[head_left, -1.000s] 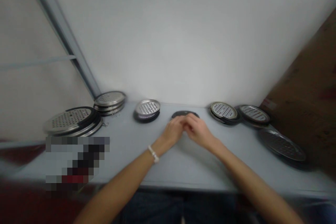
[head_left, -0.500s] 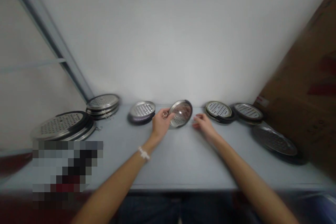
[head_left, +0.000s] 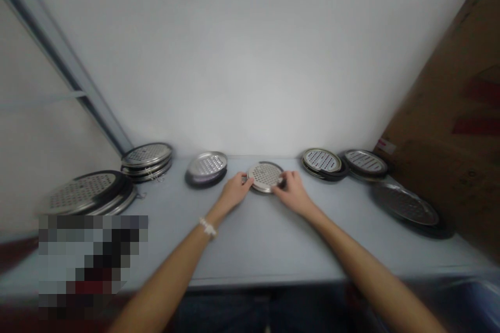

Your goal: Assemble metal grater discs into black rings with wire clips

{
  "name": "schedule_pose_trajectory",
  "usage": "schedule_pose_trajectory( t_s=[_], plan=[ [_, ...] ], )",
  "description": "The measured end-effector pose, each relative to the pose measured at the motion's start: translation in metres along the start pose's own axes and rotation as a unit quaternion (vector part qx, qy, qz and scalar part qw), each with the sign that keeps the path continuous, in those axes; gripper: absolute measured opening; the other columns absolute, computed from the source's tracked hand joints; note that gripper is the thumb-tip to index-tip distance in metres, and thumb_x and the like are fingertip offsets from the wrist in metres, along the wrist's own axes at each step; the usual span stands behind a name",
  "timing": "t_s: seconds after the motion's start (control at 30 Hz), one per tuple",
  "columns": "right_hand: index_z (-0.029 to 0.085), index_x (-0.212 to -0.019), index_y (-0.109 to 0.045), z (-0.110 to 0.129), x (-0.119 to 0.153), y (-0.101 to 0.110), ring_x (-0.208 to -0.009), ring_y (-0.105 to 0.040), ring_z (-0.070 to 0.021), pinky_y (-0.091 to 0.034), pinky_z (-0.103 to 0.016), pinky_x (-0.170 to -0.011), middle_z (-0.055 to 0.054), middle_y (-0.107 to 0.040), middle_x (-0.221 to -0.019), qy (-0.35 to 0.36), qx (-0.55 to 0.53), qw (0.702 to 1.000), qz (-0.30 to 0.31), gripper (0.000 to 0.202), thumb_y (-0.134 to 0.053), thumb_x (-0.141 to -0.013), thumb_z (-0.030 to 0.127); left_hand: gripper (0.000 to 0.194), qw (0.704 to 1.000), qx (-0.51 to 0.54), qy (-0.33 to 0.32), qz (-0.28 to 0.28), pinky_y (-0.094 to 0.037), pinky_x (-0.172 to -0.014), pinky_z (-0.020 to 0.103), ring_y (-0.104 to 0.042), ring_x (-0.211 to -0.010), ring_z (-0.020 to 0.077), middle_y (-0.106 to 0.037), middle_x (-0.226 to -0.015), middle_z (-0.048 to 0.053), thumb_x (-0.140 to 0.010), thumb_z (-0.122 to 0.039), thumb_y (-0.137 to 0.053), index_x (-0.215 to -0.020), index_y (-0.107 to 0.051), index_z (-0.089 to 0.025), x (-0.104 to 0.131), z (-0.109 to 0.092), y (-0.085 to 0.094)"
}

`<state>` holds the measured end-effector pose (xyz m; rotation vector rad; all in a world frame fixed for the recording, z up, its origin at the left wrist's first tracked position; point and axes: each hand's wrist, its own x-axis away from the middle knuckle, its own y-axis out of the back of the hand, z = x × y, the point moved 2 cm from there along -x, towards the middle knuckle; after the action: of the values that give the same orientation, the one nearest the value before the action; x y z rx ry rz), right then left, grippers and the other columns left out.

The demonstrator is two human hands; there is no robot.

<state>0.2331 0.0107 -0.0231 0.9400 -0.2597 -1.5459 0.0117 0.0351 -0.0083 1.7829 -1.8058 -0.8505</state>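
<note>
Clock positions are read from the round perforated plate (head_left: 264, 176), with 12 toward the wall (head_left: 265, 62). The plate is metal, with a dark arc along its rim near 1 o'clock. It sits at the centre of the row, perforated face up; whether it rests fully on the grey surface (head_left: 253, 239) or is slightly raised, cannot tell.

Left hand (head_left: 235, 190): grip pinches the plate's rim at about 9 o'clock, between thumb and fingers. Pale bracelet (head_left: 208, 228) on this wrist.
Right hand (head_left: 292, 192): grip pinches the opposite rim at about 3 to 4 o'clock, thumb on the near side, fingers curled.

Surroundings:
- Near 9: small plate stack (head_left: 207, 165), its top plate silver.
- Between 9 and 10, farther out: taller plate stack (head_left: 147, 156), wire loops at its near side.
- About 9, farthest: large plate stack (head_left: 84, 192), dark section on its rim.
- Between 2 and 3: light-rimmed plate (head_left: 322, 160) over a dark one.
- About 3: slotted plate (head_left: 365, 162), just beside the previous item.
- Between 3 and 4: large dark plate (head_left: 406, 205), blurred.
- Beyond at 2: brown cardboard (head_left: 441, 93).
</note>
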Motion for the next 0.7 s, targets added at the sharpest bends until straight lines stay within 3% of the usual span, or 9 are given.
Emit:
schedule_pose_trajectory(
  t_s=[0.17,0.37,0.53,0.7],
  plan=[
    [0.019,-0.100,-0.059,0.013,0.002,0.004,-0.090,-0.055,-0.0217,-0.047,-0.036,-0.086,-0.006,-0.056,-0.097,0.049,0.009,0.998,0.033,0.020,-0.064,-0.085,0.031,0.039,0.997,-0.072,-0.013,0.031,-0.048,-0.093,0.031,-0.067,-0.109,0.0247,-0.072,-0.119,0.017,-0.097,-0.039,-0.051,-0.120,-0.065,-0.011,-0.001,-0.003,0.007],
    [0.019,-0.112,-0.058,0.002,0.001,0.005,-0.104,-0.052,-0.0261,-0.045,-0.042,-0.095,-0.008,-0.054,-0.109,0.024,0.031,0.999,0.013,0.041,-0.072,-0.078,0.037,0.031,0.988,-0.149,-0.024,0.038,-0.049,-0.088,0.031,-0.070,-0.102,0.0242,-0.075,-0.110,0.013,-0.096,-0.029,-0.050,-0.118,-0.067,-0.015,0.003,-0.004,0.009],
    [0.019,-0.116,-0.057,-0.006,0.000,0.002,-0.109,-0.052,-0.0262,-0.045,-0.043,-0.099,-0.009,-0.051,-0.114,0.023,0.021,0.999,0.013,0.047,-0.074,-0.077,0.040,0.029,0.967,-0.255,-0.026,-0.007,-0.050,-0.085,0.035,-0.069,-0.099,0.0274,-0.074,-0.106,0.012,-0.096,-0.034,-0.051,-0.109,-0.070,-0.018,0.009,-0.007,0.022],
    [0.021,-0.105,-0.060,-0.008,0.000,0.001,-0.105,-0.054,-0.0252,-0.047,-0.043,-0.097,-0.008,-0.050,-0.112,0.027,0.008,0.999,0.026,0.036,-0.074,-0.078,0.041,0.023,0.934,-0.340,-0.044,-0.100,-0.047,-0.094,0.039,-0.060,-0.111,0.0305,-0.068,-0.112,0.015,-0.091,-0.024,-0.054,-0.109,-0.067,-0.015,0.012,-0.006,0.047]
  ],
)
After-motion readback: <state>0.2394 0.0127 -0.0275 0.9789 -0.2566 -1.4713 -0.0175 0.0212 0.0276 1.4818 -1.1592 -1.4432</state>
